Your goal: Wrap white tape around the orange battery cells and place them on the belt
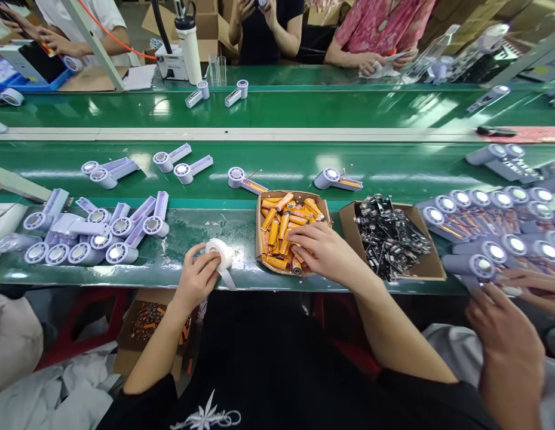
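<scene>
My left hand (200, 272) is closed around a roll of white tape (220, 251) just above the bench edge, and a loose strip of tape hangs from it. To the right stands a cardboard box (258, 239) of orange cylindrical batteries (284, 226). My right hand (319, 248) reaches over the box's right side, fingers spread and bent down onto the batteries. The fingertips touch the pile; the thumb is partly hidden, and no battery is seen lifted. Next to that hand is an open box (349, 218) of small black-and-silver parts (387, 236).
Lilac fan housings (120, 252) crowd the bench at left, and more with wires lie at right (478, 263). Several housings sit on the green conveyor (277, 161). A co-worker's hands (505, 316) work close by at right. Other people sit across the line. A carton (125, 358) stands below the bench.
</scene>
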Demonstrator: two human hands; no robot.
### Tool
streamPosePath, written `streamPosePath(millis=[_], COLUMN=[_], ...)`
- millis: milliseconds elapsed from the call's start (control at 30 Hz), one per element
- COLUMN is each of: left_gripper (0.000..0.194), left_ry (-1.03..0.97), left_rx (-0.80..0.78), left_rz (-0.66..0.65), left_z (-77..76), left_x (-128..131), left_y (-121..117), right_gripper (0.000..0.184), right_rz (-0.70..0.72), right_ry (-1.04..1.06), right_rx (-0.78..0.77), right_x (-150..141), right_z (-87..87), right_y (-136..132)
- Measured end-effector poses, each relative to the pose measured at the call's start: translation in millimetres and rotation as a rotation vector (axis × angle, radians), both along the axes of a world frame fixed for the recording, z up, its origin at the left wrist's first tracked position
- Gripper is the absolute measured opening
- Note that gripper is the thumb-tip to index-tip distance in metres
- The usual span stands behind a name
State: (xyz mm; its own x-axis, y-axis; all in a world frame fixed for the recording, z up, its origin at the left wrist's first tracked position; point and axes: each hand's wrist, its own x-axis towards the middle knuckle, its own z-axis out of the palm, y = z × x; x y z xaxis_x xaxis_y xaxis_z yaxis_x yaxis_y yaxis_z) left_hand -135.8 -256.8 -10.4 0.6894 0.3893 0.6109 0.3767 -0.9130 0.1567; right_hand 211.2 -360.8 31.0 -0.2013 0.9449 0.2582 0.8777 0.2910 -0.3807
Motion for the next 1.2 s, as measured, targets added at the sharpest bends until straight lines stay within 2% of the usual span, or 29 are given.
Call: streamPosePath(millis=[100,167,233,300,400,467,533,633,800,833,900,967,1067,1133,1200], left_gripper=[0.025,0.025,0.025,0.026,0.032,0.036,0.036,0.033,0.027,0.024,0.021,0.022,0.023,0.022,0.023], left_ry=[0.017,0.024,0.041,0.062,0.096,0.127,0.164,0.212,0.274,0.284,0.286,0.267,0.211,0.165,0.132], left_rx=[0.0,0.003,0.007,0.021,0.034,0.042,0.062,0.113,0.258,0.283,0.313,0.325,0.327,0.313,0.281], left_rz=[-0.06,-0.09,-0.118,-0.139,-0.159,-0.177,-0.202,-0.256,-0.359,-0.372,-0.372,-0.329,-0.212,-0.124,-0.055], left_z=[4.2,7.3,10.2,13.3,18.3,21.8,25.6,33.5,52.4,56.5,64.5,71.2,74.3,70.3,63.5], left_x=[14,24,32,38,42,43,45,50,63,65,70,74,83,90,97], left_y=[-3,-7,-10,-14,-17,-17,-16,-13,-11,-11,-11,-13,-17,-21,-30], right_gripper=[0.039,0.038,0.031,0.027,0.02,0.027,0.037,0.044,0.026,0.026,0.031,0.045,0.058,0.059,0.06], right_rz=[0.178,0.199,0.203,0.172,-0.076,-0.251,-0.316,-0.224,0.029,0.038,-0.022,-0.17,-0.445,-0.577,-0.644], right_ry=[-0.162,-0.215,-0.177,0.014,0.535,0.877,1.063,0.996,0.644,0.666,0.866,1.197,1.634,1.778,1.811], right_rx=[-0.082,-0.149,-0.171,-0.126,0.003,0.037,-0.017,-0.196,-0.445,-0.481,-0.503,-0.432,-0.114,0.132,0.264], right_x=[5,2,0,0,-2,-6,-12,-18,-17,-17,-21,-32,-64,-86,-100], right_z=[-9.5,-16.2,-18.6,-15.9,-6.1,1.0,7.0,13.1,15.9,14.6,10.0,3.0,-9.5,-17.7,-23.4], right_y=[13,20,26,27,22,15,10,7,10,10,9,6,0,-2,-4])
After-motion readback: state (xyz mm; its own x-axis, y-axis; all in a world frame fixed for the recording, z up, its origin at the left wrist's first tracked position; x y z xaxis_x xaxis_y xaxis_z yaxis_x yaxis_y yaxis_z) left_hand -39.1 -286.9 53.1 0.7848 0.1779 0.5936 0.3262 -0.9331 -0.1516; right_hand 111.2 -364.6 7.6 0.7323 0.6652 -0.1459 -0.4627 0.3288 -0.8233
